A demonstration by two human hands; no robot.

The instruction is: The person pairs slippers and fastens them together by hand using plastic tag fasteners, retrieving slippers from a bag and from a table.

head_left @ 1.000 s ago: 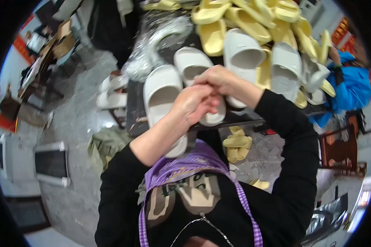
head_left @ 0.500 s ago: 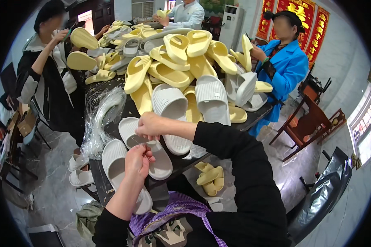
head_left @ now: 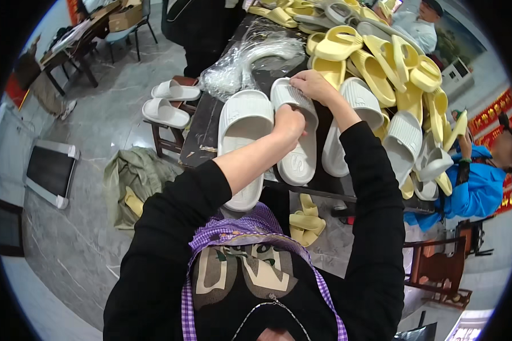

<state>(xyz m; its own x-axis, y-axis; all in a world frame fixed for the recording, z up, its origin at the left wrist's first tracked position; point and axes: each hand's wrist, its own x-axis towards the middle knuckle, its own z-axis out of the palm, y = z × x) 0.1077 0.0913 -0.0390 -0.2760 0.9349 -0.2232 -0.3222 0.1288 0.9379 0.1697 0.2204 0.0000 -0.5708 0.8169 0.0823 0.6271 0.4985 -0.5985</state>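
A white slide sandal (head_left: 299,152) lies lengthwise on the dark table (head_left: 205,133). My left hand (head_left: 288,123) presses on its middle with the fingers curled. My right hand (head_left: 311,86) pinches the sandal's far end. A second white sandal (head_left: 244,133) lies just to the left, partly under my left forearm. Another white sandal (head_left: 347,122) lies to the right, behind my right forearm.
A heap of yellow sandals (head_left: 381,62) and more white ones (head_left: 404,142) covers the table's right and far side. A clear plastic bag (head_left: 239,62) lies far left. White sandals (head_left: 168,102) rest on a stool. A person in blue (head_left: 475,187) works at the right. A green sack (head_left: 133,182) lies on the floor.
The view has swung down and left. My hands have come together on one white sandal, the left hand moving up from the nearer sandal onto its middle.
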